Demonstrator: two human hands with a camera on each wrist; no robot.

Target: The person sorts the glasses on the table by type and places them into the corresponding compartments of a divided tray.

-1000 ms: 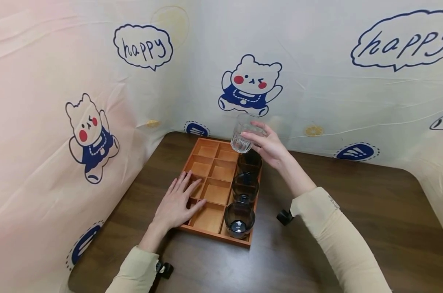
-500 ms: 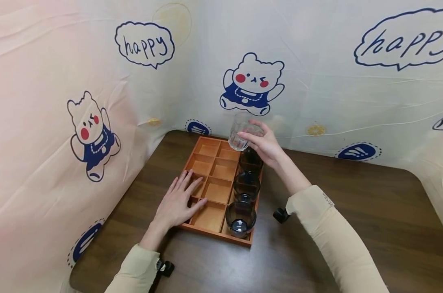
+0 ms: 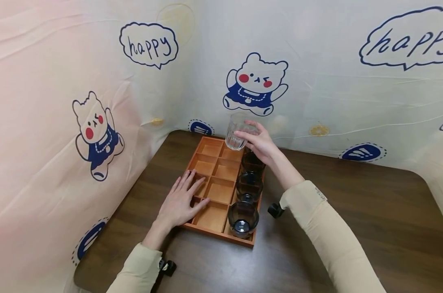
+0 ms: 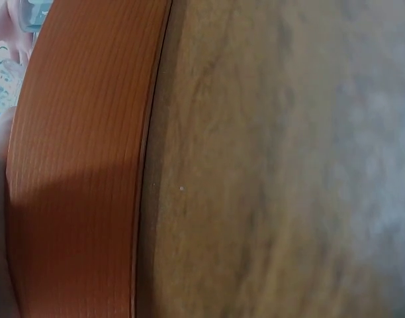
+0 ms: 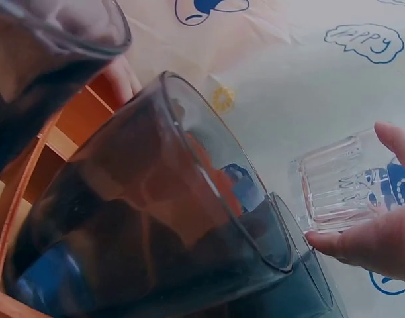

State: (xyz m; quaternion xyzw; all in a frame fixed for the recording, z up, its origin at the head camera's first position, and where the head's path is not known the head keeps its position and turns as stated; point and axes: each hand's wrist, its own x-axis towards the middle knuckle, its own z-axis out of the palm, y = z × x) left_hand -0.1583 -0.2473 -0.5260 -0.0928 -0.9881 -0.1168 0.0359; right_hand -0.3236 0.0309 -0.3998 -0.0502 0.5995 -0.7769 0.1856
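Note:
My right hand [image 3: 259, 140] grips a clear drinking glass [image 3: 236, 132] with a faceted base, held above the far end of a wooden compartment tray [image 3: 221, 234]. In the right wrist view, thumb and fingers pinch that clear glass [image 5: 345, 185] from its side. My left hand [image 3: 179, 203] rests with spread fingers on the tray's left edge. Dark tinted glasses stand in a row along the tray's right side: the near one [image 3: 243, 219], the middle one [image 3: 249, 187] and a far one [image 3: 252, 162], partly hidden under my right hand. The left wrist view mostly shows the tray's side wall [image 4: 83, 146].
The tray sits on a dark brown wooden table [image 3: 334, 211]. A printed cloth [image 3: 316, 73] with bears and "happy" bubbles hangs behind the table and along its left. The tinted glasses' rims rise above the tray's walls.
My right hand has carried the clear glass slightly to the left, over the tray's far compartments. The left hand stays on the tray's left edge. The head view has shifted a little.

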